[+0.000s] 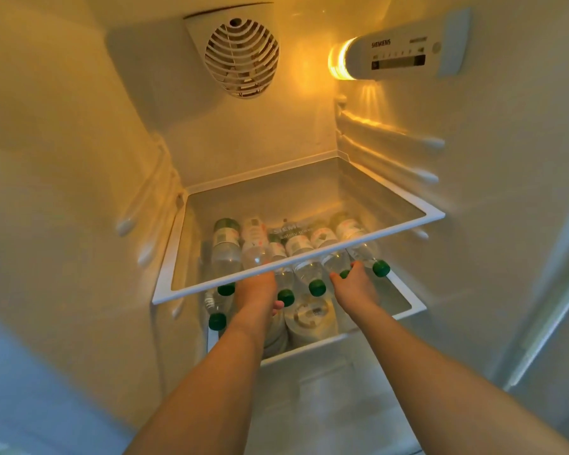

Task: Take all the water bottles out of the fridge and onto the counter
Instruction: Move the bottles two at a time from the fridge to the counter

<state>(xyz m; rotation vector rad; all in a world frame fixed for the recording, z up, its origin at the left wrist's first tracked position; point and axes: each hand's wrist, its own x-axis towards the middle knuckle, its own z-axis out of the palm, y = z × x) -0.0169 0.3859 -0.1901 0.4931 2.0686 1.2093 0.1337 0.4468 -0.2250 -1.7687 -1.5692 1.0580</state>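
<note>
fridge (pixel 276 142): open, lit yellow inside
upper glass shelf (pixel 298 270): bare
lower shelf (pixel 404 300): water bottles (pixel 309 274) lying, green caps forward
left hand (pixel 260 290): fingers hidden, cannot tell
right hand (pixel 353 285): fingers curled round one bottle neck

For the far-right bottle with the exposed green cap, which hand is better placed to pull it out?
Right. The right hand is beside that far-right bottle, with fingers already at its neighbour's neck. The left hand is among the bottles further left, under the glass shelf.

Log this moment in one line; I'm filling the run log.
stage: reaching in | left hand: on bottle | right hand: on bottle | counter: unseen
</note>
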